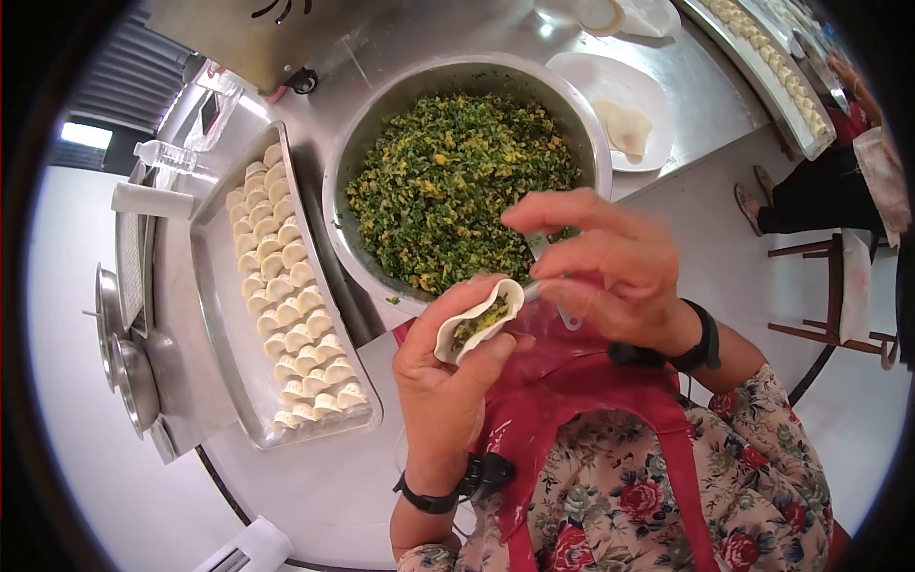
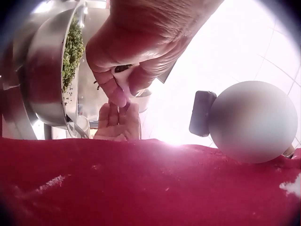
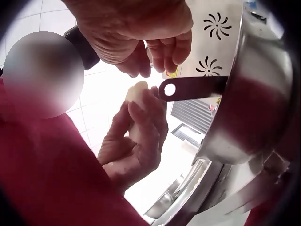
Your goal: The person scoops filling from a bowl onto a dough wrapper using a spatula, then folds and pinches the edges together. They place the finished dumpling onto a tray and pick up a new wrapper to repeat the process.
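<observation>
My left hand (image 1: 438,381) holds a folded dumpling wrapper (image 1: 448,336), its edges parted over green and yellow filling (image 1: 481,319). Fingers and thumb grip it from both sides, near the bowl's front rim. To its right, my right hand (image 1: 610,272) hovers with bent fingers and nothing between them. A flat handle with a hole (image 3: 195,88) juts over the rim of the metal bowl (image 1: 335,181); in the right wrist view the right hand (image 3: 136,33) is above it, apart. Chopped green and yellow filling (image 1: 457,181) fills much of the bowl.
Left of the bowl, a metal tray (image 1: 224,353) bears rows of folded dumplings (image 1: 276,257). A white plate (image 1: 658,105) with flat wrappers (image 1: 624,129) stands at the bowl's right. Another dumpling tray (image 1: 815,148) and a person (image 1: 839,200) are at far right, near a stool (image 1: 843,296).
</observation>
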A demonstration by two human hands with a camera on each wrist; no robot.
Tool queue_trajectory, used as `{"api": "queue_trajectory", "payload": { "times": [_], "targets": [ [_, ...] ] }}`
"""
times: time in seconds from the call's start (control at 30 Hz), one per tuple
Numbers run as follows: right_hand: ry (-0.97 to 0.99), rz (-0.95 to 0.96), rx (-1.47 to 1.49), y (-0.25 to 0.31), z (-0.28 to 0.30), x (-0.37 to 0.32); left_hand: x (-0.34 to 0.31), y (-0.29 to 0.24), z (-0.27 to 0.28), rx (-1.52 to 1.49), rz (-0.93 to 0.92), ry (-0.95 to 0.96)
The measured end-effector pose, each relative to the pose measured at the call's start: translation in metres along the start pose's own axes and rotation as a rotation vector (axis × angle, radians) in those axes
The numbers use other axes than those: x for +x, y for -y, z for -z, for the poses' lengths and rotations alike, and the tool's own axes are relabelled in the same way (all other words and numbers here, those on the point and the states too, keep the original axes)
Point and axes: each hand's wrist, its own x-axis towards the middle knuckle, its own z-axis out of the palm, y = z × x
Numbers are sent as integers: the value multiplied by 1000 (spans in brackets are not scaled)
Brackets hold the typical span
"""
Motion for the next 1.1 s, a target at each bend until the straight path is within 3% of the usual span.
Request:
{"api": "queue_trajectory", "payload": {
  "times": [0.2,0.3,0.6,0.9,1.0,1.1],
  "targets": [
    [-141,-17,92,6,-13,0,1,-1,-5,33,-29,-5],
    [-105,-7,177,5,-14,-3,1,5,-3,91,-100,-26],
    [-165,94,-24,7,-21,0,6,9,-8,100,-127,-36],
    [-70,174,-104,9,-15,4,4,12,-7,28,-133,-36],
    [-117,-63,93,16,-18,5,4,11,-8,0,-143,-2],
    [-104,-139,181,15,-19,7,2,6,-14,7,-94,-33]
  ]
}}
